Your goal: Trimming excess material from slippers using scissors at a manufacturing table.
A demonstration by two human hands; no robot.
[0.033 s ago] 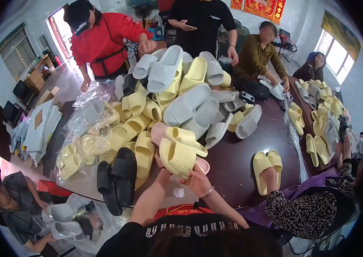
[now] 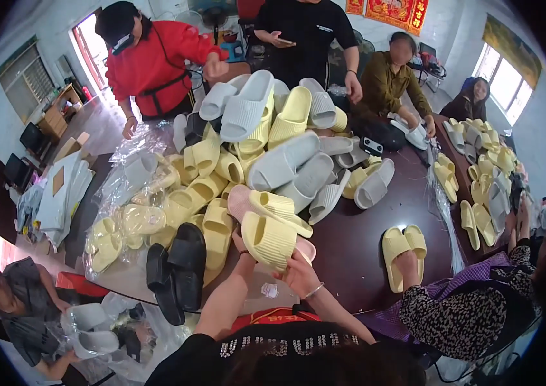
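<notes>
Slippers lie heaped across the dark surface (image 2: 376, 251), most still loose and unpaired at twelve o'clock. Both the left hand (image 2: 242, 248) and right hand (image 2: 299, 273) are closed around a pale yellow slipper (image 2: 268, 239) at six o'clock. Only a black pair (image 2: 176, 270) at nine and a yellow pair (image 2: 404, 248) at three sit matched, so sorting looks barely begun.

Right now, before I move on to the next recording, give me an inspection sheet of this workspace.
Surface: dark round table, mostly covered.
Job's things: pale yellow slide slipper held up at the near edge; a second yellow slipper and a pink one lie just behind it.
Clutter: large heap of grey and yellow slippers; black pair; clear plastic bags; yellow pair under a co-worker's hand.
Hands: left hand and right hand both grip the yellow slipper.
Cables: nothing seen.
Surroundings: several people around the table; windows; one person crouching at lower left with grey slippers.
</notes>
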